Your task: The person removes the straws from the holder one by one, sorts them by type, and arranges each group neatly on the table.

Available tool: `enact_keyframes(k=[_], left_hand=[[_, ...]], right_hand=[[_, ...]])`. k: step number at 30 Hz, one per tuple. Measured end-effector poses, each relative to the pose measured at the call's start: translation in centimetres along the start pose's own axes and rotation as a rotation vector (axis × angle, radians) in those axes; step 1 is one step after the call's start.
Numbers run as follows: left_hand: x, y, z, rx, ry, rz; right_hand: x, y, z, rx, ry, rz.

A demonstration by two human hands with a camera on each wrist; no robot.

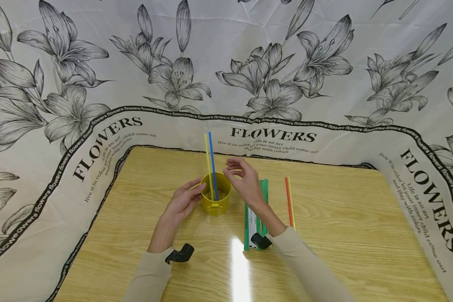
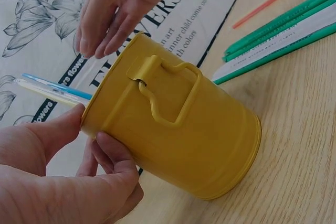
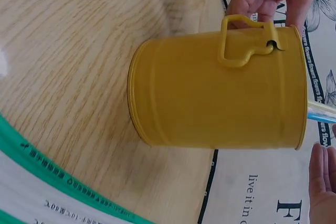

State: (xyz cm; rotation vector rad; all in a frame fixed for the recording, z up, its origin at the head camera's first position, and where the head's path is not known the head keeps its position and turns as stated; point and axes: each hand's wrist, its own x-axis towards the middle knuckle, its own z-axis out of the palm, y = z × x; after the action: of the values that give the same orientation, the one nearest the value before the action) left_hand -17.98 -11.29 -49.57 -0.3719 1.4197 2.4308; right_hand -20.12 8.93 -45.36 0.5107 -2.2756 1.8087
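Observation:
A yellow metal bucket [image 1: 220,207] with a small wire handle stands upright on the table. Inside it lean a yellow straw [image 1: 206,153] and a blue straw [image 1: 212,157], both rising well above the rim. My left hand [image 1: 183,202] grips the bucket at its left side, with thumb and fingertips at the rim, as the left wrist view shows. On the opposite side my right hand [image 1: 245,181] hovers by the rim, fingers loosely bent and nothing seen in them. The bucket's wall [image 3: 220,98] hides the straws' lower parts in both wrist views.
Green-and-white printed packets [image 1: 246,226] lie right of the bucket, partly under my right forearm. Farther right are a red straw [image 1: 288,197] and a yellow straw [image 1: 292,205] side by side. A flower-print cloth [image 1: 196,130] hangs behind the wooden table [image 1: 343,235].

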Motion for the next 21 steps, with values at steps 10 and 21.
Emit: enact_keyframes(k=[10, 21], left_hand=[[0.1, 0.0, 0.1, -0.010, 0.008, -0.001], [0.0, 0.1, 0.1, 0.004, 0.018, -0.004]], right_hand=[[1.0, 2.1, 2.1, 0.015, -0.022, 0.001], [1.8, 2.4, 3.7, -0.049, -0.019, 0.010]])
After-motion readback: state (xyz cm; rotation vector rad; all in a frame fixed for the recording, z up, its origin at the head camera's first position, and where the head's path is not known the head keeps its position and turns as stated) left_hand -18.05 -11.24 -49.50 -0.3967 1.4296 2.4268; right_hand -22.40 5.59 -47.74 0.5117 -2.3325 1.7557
